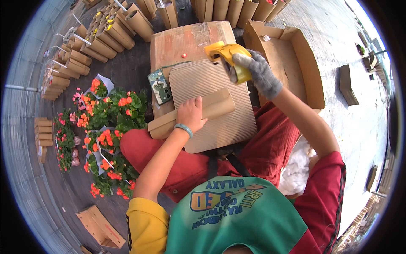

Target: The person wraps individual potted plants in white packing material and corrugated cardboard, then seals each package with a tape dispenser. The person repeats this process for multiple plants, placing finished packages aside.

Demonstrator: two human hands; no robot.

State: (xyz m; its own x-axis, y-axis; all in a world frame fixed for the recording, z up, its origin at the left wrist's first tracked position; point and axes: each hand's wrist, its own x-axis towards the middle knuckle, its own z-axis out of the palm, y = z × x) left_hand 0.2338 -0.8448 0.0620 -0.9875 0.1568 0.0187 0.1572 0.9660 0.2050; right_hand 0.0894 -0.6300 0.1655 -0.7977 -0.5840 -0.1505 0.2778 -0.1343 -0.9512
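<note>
My bare left hand [191, 115] presses down on a rolled tube of brown corrugated cardboard [217, 104], fingers over its top and thumb along its near side. Beneath the tube lies a flat sheet of corrugated cardboard [219, 133], ridged side up. In a grey knit glove, my right hand [262, 71] grips a yellow tape dispenser [233, 55], held up above the sheet's far right part. The roll inside the dispenser is partly hidden. A phone in a green patterned case [159, 86] rests left of the sheet on a cardboard box [177, 41].
An open shallow cardboard box [287, 60] stands at the right. Potted orange-flowered plants [106, 136] crowd the floor at left. Rows of upright cardboard tubes [104, 38] stand at the far left and back. White fluffy stuffing [296, 166] lies by my right leg.
</note>
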